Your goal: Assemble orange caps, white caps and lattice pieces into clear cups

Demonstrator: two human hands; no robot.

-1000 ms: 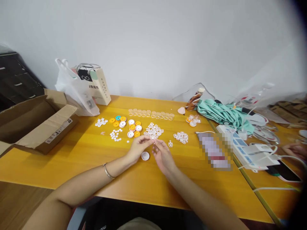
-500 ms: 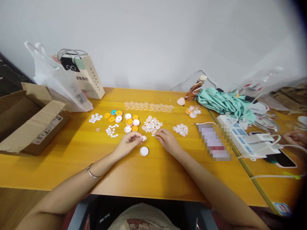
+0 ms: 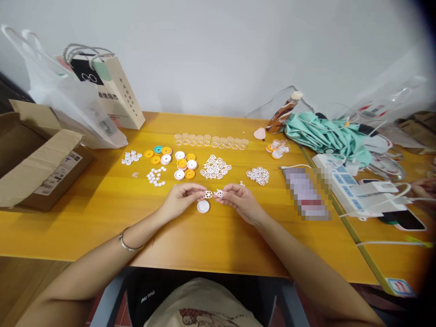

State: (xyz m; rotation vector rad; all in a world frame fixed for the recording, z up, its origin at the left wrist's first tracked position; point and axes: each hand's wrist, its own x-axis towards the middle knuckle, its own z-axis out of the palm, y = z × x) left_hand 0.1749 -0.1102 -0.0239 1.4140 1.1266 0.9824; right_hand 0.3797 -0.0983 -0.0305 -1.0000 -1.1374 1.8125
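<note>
Between the fingertips of my left hand is a small white openwork plastic piece. My right hand pinches a second white openwork piece, close beside the first. Just below them a white round cap-like disc lies on the table. Beyond my hands is a pile of similar white openwork pieces, with a smaller pile to the right. One loose white piece lies near my right hand. White, orange and teal round parts are grouped at the left.
Clear small cups stand in a row at the back. Small white discs and white pegs lie left. A cardboard box and bags fill the far left. A phone, power strip and green umbrella are at right.
My right hand has come back from the edge of the pile with a white openwork piece, drawing near the piece in my left hand. The view has shifted slightly.
</note>
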